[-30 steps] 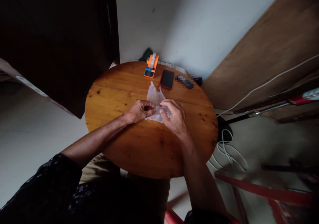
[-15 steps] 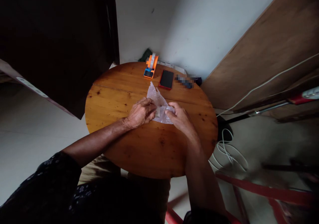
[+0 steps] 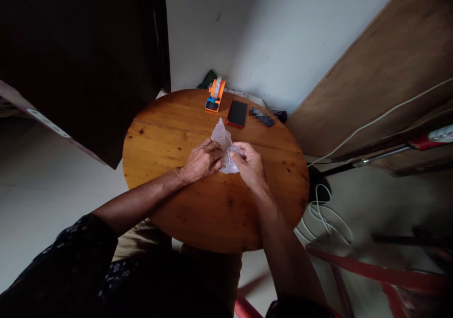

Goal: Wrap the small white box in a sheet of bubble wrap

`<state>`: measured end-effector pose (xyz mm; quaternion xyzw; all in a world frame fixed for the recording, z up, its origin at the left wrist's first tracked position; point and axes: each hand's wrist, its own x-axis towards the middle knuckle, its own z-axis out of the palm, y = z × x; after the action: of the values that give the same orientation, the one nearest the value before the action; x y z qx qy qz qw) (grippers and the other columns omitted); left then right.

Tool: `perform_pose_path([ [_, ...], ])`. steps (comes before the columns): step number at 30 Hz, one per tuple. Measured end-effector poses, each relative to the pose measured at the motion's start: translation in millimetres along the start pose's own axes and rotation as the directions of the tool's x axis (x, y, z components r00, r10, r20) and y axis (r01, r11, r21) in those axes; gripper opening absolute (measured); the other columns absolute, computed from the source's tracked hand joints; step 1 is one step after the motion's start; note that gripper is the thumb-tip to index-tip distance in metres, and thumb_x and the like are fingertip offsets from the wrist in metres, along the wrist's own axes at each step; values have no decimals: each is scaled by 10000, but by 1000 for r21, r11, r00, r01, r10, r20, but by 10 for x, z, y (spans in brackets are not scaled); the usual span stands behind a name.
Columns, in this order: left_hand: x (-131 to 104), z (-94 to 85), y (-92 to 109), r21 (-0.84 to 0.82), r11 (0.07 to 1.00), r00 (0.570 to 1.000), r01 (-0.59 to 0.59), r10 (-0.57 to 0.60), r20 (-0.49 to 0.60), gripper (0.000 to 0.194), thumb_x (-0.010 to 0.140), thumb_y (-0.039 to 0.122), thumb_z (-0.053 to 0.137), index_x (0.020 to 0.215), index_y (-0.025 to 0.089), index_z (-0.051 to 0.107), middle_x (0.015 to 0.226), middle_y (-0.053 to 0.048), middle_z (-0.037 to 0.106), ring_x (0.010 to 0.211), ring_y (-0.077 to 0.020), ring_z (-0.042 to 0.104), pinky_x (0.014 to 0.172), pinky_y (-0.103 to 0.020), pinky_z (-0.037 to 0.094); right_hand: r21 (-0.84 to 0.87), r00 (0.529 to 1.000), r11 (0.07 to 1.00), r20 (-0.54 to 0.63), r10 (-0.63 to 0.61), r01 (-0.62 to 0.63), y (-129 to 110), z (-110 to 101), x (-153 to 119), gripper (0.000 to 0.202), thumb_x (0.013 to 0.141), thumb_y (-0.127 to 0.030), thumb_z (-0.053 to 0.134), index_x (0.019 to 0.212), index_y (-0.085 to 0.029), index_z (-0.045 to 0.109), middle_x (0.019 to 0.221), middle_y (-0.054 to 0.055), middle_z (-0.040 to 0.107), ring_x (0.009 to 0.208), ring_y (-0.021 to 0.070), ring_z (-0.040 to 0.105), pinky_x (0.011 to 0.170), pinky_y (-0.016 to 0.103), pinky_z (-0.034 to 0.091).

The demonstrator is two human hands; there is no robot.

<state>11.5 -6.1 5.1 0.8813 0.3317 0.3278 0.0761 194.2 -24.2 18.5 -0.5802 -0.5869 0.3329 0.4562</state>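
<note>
A crumpled sheet of clear bubble wrap (image 3: 222,136) lies on the round wooden table (image 3: 159,141), one pointed corner sticking up toward the far side. My left hand (image 3: 204,160) is closed on its left part, fingers curled over it. On the other side, my right hand (image 3: 249,162) grips the folded right edge between thumb and fingers. Whether something is wrapped inside, I cannot make out; the fingers hide much of the sheet.
Toward the table's back stand an orange tape dispenser (image 3: 215,94) with a roll of tape, and a dark phone-like slab with a red edge (image 3: 237,113). A blurred dark object (image 3: 262,116) lies right of it. White cable (image 3: 327,221) coils on the floor at right, near a red frame (image 3: 375,266).
My right hand has moved left and slightly away from me, folding the right side of the bubble wrap inward. The sheet now looks narrower. My left hand stays nearly in place.
</note>
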Motion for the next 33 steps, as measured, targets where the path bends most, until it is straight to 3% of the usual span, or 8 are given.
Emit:
perform_pose_path([
  [5, 5, 29, -10, -30, 999, 999, 31, -32, -23, 258, 953, 287, 523, 1031, 169, 739, 1103, -117, 693, 1005, -246, 585, 928, -392, 475, 237, 991, 964, 83, 102, -119, -102, 56, -67, 528, 716, -469, 719, 1145, -177, 621, 712, -14, 641, 503, 124, 539, 436, 273, 467],
  [10, 21, 0, 10, -168, 970, 984, 177, -178, 10, 226, 856, 250, 613, 1037, 147, 701, 1002, -109, 687, 917, -226, 599, 836, -346, 489, 307, 977, 943, 204, 65, -127, -160, -24, -102, 567, 778, -490, 699, 1235, -168, 607, 998, 94, 724, 565, 131, 635, 432, 247, 429],
  [14, 32, -47, 17, -443, 834, 940, 328, -335, 67, 478, 745, 158, 621, 1221, 129, 603, 988, -74, 656, 694, -135, 552, 633, -262, 458, 190, 957, 981, 291, -24, -33, -104, -7, -83, 563, 766, -337, 696, 1300, -191, 596, 1093, 87, 716, 524, 77, 568, 439, 229, 430],
  [18, 33, -75, 15, -614, 697, 900, 370, -434, 50, 402, 758, 234, 665, 1136, 145, 560, 953, -39, 622, 678, -106, 529, 592, -225, 430, 140, 958, 990, 281, -59, 20, -21, 51, -87, 635, 749, -232, 668, 1373, -237, 552, 1070, 50, 721, 499, 64, 531, 454, 235, 470],
  [22, 43, -47, 40, -526, 750, 887, 402, -461, 19, 253, 768, 314, 733, 885, 161, 569, 758, 11, 555, 628, -99, 483, 576, -226, 384, 96, 958, 994, 275, -85, 61, 0, 48, -105, 639, 763, -194, 611, 1394, -243, 530, 1128, 64, 715, 482, 72, 556, 453, 259, 485],
  [27, 44, 5, 69, -437, 823, 912, 364, -409, -11, 104, 738, 131, 665, 804, 152, 587, 799, -9, 562, 683, -111, 510, 642, -243, 421, 109, 950, 989, 286, -126, 98, -58, -14, -94, 540, 823, -226, 546, 1362, -223, 523, 1097, 56, 731, 467, 70, 572, 502, 271, 491],
  [30, 34, 8, 67, -389, 844, 916, 368, -402, -6, 121, 726, 119, 660, 826, 152, 601, 835, -26, 565, 742, -138, 532, 703, -271, 468, 93, 984, 992, 146, -100, 87, -55, -56, -54, 443, 833, -313, 575, 1260, -195, 568, 1000, 46, 732, 496, 85, 581, 510, 267, 483],
  [33, 31, 28, 39, -326, 875, 922, 357, -387, -30, 137, 711, 143, 681, 823, 166, 605, 924, -62, 595, 902, -200, 566, 860, -351, 505, -5, 997, 997, 3, -77, 77, -47, -123, 26, 338, 808, -391, 607, 1073, -184, 633, 896, 36, 705, 531, 109, 585, 531, 281, 487],
])
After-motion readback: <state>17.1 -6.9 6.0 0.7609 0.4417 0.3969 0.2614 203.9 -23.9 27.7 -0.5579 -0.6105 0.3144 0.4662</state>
